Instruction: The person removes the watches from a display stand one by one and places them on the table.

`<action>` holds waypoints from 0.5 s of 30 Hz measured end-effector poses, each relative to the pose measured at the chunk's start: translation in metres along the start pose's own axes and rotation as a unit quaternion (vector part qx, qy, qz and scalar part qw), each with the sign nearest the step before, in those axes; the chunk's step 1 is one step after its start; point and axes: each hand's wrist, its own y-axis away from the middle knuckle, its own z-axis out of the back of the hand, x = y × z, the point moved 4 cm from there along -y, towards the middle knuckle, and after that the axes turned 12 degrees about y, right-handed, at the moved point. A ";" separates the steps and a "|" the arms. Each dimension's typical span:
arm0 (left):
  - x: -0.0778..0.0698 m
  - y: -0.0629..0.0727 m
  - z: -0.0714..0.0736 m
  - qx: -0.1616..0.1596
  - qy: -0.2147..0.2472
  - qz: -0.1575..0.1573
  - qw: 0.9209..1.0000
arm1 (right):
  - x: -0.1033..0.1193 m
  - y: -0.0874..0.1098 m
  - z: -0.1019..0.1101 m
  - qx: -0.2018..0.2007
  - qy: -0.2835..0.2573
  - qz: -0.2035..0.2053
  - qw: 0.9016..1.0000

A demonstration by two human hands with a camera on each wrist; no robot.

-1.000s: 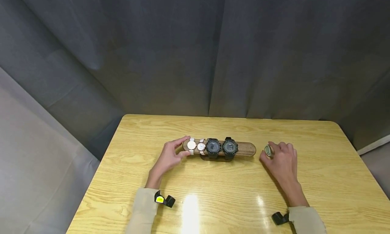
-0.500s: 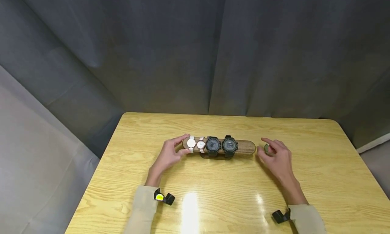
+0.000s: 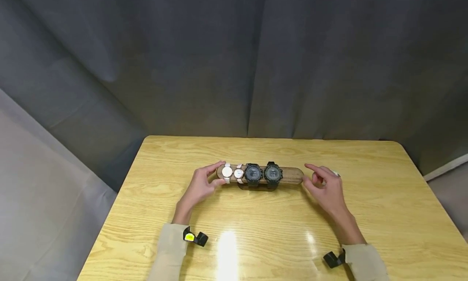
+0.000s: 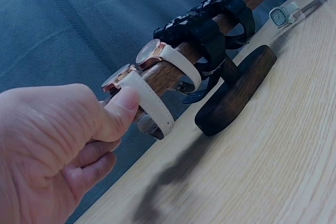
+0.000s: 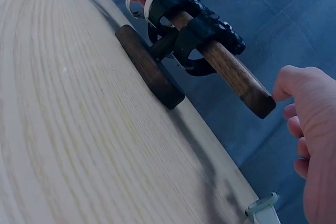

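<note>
A wooden watch stand [image 3: 293,175] carries two white-strapped watches and two chunky black digital watches side by side on its bar. My left hand [image 3: 203,183] holds the bar's left end between thumb and fingers, its thumb on the strap of the outermost white-strapped watch [image 4: 144,95]. At the bar's bare right end is my right hand [image 3: 327,189], index finger extended and thumb tip at the wood; whether it touches, I cannot tell. It holds nothing. A pale green watch [image 5: 262,203] lies on the table beside the right hand, which mostly hides it in the head view.
The stand's dark oval foot [image 4: 236,95] rests on the light wood-grain table [image 3: 270,228]. A dark grey curtain [image 3: 204,69] hangs behind the table's back edge. Pale fabric [image 3: 47,199] hangs at the left.
My right hand has moved left, away from the pale green watch to the stand's right end, its fingers now off that watch. The left hand keeps its grip on the stand.
</note>
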 end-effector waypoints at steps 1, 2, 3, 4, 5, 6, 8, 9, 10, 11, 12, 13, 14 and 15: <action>0.000 0.000 0.000 0.000 0.000 -0.002 1.000 | 0.002 -0.001 0.000 0.000 0.000 0.002 1.000; 0.000 0.000 0.000 0.000 0.000 -0.004 1.000 | 0.003 -0.001 0.000 0.001 0.000 0.002 1.000; 0.000 -0.001 0.000 0.000 0.001 -0.006 1.000 | 0.004 -0.001 0.000 0.002 0.000 0.002 1.000; 0.000 -0.001 -0.001 0.001 0.001 -0.007 1.000 | 0.005 -0.001 0.000 0.002 0.000 0.002 1.000; 0.000 -0.001 -0.001 0.001 0.001 -0.008 1.000 | 0.006 -0.001 0.000 0.003 -0.001 0.002 1.000; -0.001 -0.001 -0.001 0.001 0.000 -0.008 1.000 | 0.007 -0.001 0.000 0.003 -0.001 0.003 1.000; -0.001 0.000 -0.001 0.001 -0.002 -0.009 1.000 | 0.009 -0.001 0.000 0.004 -0.001 0.008 1.000; -0.002 0.000 -0.001 0.001 -0.002 -0.009 1.000 | 0.010 -0.001 0.000 0.006 0.000 0.009 1.000; -0.002 0.000 -0.001 0.000 -0.002 -0.009 1.000 | 0.010 -0.002 0.000 0.007 0.001 0.010 1.000; -0.003 0.000 -0.001 -0.001 -0.002 -0.009 1.000 | 0.011 -0.002 0.000 0.008 0.001 0.013 1.000; -0.003 0.001 -0.001 -0.002 -0.001 -0.009 1.000 | 0.011 -0.002 0.000 0.009 0.005 0.015 1.000; -0.004 0.001 -0.001 -0.001 0.001 -0.008 1.000 | 0.012 -0.002 0.000 0.009 0.008 0.017 1.000; -0.004 0.001 -0.001 -0.001 0.001 -0.008 1.000 | 0.012 -0.002 0.000 0.009 0.011 0.019 1.000; -0.004 0.001 -0.001 -0.001 0.002 -0.007 1.000 | 0.013 -0.002 0.000 0.011 0.013 0.019 1.000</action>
